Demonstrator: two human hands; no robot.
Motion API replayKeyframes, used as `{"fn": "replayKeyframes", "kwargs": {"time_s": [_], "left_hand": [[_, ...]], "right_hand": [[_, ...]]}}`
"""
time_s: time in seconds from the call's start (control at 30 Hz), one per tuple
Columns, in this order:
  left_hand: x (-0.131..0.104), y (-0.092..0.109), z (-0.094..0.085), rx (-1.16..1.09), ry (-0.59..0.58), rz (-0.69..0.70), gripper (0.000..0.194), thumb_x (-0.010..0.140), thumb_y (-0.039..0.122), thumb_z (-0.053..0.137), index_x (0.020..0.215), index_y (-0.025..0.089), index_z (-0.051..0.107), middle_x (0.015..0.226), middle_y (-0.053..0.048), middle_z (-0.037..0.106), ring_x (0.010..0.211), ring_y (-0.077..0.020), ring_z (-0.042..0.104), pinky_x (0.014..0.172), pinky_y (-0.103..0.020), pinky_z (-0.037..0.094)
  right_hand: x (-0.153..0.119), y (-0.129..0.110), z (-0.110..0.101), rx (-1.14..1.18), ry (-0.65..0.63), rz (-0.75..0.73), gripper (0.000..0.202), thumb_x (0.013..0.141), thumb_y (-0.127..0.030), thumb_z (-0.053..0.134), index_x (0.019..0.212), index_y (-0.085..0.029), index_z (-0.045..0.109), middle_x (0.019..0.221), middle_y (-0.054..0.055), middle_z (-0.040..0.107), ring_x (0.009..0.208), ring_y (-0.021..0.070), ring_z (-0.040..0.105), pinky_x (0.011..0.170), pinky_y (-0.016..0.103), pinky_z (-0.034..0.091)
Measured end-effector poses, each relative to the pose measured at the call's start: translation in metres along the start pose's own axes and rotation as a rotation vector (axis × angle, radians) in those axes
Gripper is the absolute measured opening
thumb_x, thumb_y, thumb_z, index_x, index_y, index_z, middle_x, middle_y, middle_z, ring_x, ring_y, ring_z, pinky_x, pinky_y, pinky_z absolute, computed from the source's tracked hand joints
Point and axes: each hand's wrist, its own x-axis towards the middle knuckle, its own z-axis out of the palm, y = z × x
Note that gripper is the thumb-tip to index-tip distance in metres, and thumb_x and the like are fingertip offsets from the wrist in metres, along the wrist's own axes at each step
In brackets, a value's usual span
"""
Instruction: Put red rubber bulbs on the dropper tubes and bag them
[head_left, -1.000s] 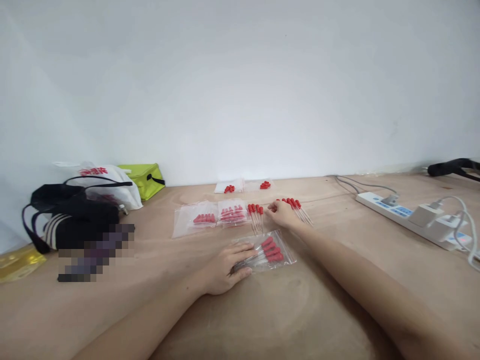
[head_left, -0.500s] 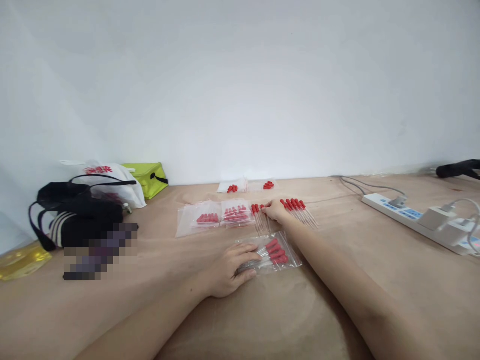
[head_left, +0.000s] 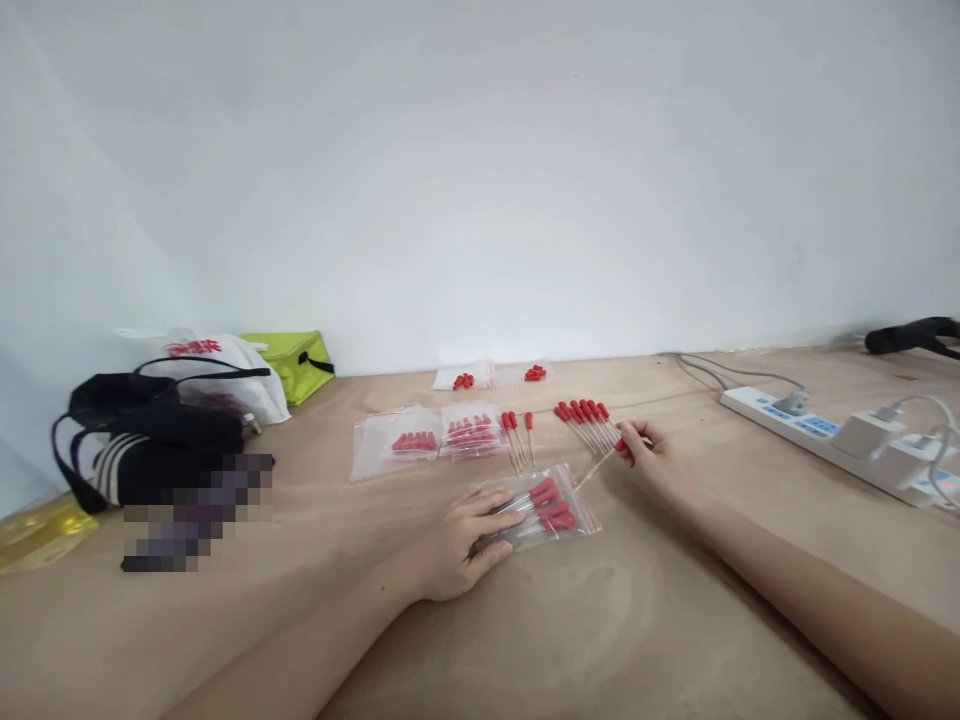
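Observation:
My left hand [head_left: 480, 530] lies over one end of a clear zip bag [head_left: 587, 517], holding it against the table with fingers on top. Inside the bag are several glass droppers with red rubber bulbs [head_left: 553, 505]. To the right, my right hand [head_left: 643, 445] pinches a dropper [head_left: 600, 465] by its red bulb, its thin stem slanting down left toward the bag's opening edge; whether the tip has entered cannot be made out. A row of several loose droppers [head_left: 589, 420] lies just beyond my right hand. Three more loose droppers [head_left: 519, 435] are left of that row.
Filled zip bags [head_left: 414, 440] lie to the left, with small bags of red bulbs [head_left: 535, 373] near the wall. At right stands a power strip [head_left: 814, 435] with plugs and cables. A black bag [head_left: 180, 460] and a green box bag [head_left: 292, 365] sit at far left.
My right hand has moved right and nearer from the left group of droppers, now carrying one dropper to the bag's right side. My left hand stays on the bag.

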Motion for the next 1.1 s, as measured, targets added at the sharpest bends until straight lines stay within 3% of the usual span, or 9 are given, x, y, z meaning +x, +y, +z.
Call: {"fn": "replayKeyframes", "kwargs": {"time_s": [0.47,0.6,0.9,1.1], "left_hand": [[0.000,0.000,-0.001,-0.016,-0.009,-0.007,0.039,0.084,0.030,0.041,0.123,0.029,0.043,0.134,-0.004,0.036,0.124,-0.0227,0.030,0.102,-0.045,0.021],[0.000,0.002,-0.003,-0.010,-0.013,-0.015,0.039,0.084,0.029,0.042,0.123,0.029,0.043,0.134,-0.004,0.037,0.123,-0.0219,0.031,0.102,-0.045,0.022],[0.000,0.002,-0.003,0.000,-0.005,-0.020,0.040,0.084,0.029,0.042,0.123,0.029,0.042,0.134,-0.004,0.037,0.123,-0.0215,0.031,0.101,-0.045,0.023],[0.000,0.001,-0.001,0.015,0.002,-0.021,0.042,0.084,0.030,0.042,0.126,0.028,0.039,0.133,-0.005,0.037,0.123,-0.0219,0.031,0.101,-0.046,0.023]], "right_hand": [[-0.020,0.002,0.011,0.080,-0.024,0.066,0.046,0.061,-0.065,0.051,0.066,-0.019,0.047,0.053,-0.001,0.052,0.048,0.0114,0.046,0.047,0.024,0.038],[-0.025,0.000,0.008,0.104,-0.084,0.070,0.049,0.058,-0.066,0.053,0.065,-0.018,0.049,0.054,-0.001,0.052,0.049,0.0106,0.046,0.049,0.024,0.039],[-0.031,0.003,-0.005,0.194,-0.187,0.137,0.039,0.064,-0.055,0.058,0.065,-0.017,0.052,0.056,-0.002,0.052,0.051,0.0079,0.046,0.051,0.021,0.038],[-0.043,-0.006,0.004,0.360,-0.396,0.291,0.042,0.056,-0.046,0.069,0.082,-0.017,0.052,0.068,-0.001,0.057,0.062,0.0090,0.055,0.065,0.024,0.045]]}}
